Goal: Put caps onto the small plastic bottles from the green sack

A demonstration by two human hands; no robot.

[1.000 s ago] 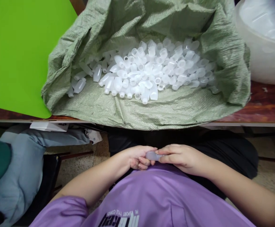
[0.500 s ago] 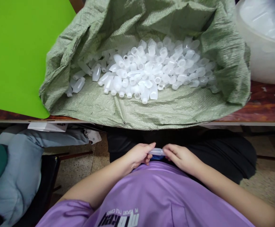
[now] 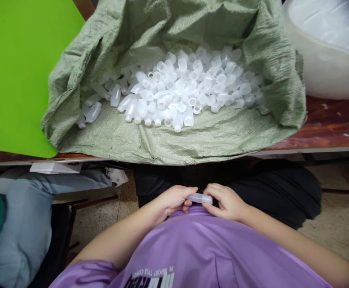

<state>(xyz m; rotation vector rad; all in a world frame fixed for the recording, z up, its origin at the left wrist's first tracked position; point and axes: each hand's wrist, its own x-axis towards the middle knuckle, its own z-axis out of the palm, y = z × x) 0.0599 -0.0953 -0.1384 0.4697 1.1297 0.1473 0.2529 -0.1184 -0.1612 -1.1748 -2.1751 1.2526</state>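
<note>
Close to my purple shirt, my left hand pinches one end of a small translucent plastic tube-like piece. At its other end the fingers of my right hand are closed around it, thumb below and fingers above. The piece lies nearly level between both hands. Beyond them on the table, a pile of similar small translucent plastic pieces rests in an open, pale green woven sack. Some of those pieces are flat and flared, with a round open neck.
A bright green sheet or board lies left of the sack. A big whitish tub stands at the right on the reddish-brown table. Another person's leg in light blue trousers is beside me on the left.
My right hand has shifted its grip, and its thumb now sits lower on the piece. The piece has tilted slightly. The whole view has moved a little, with the sack further left.
</note>
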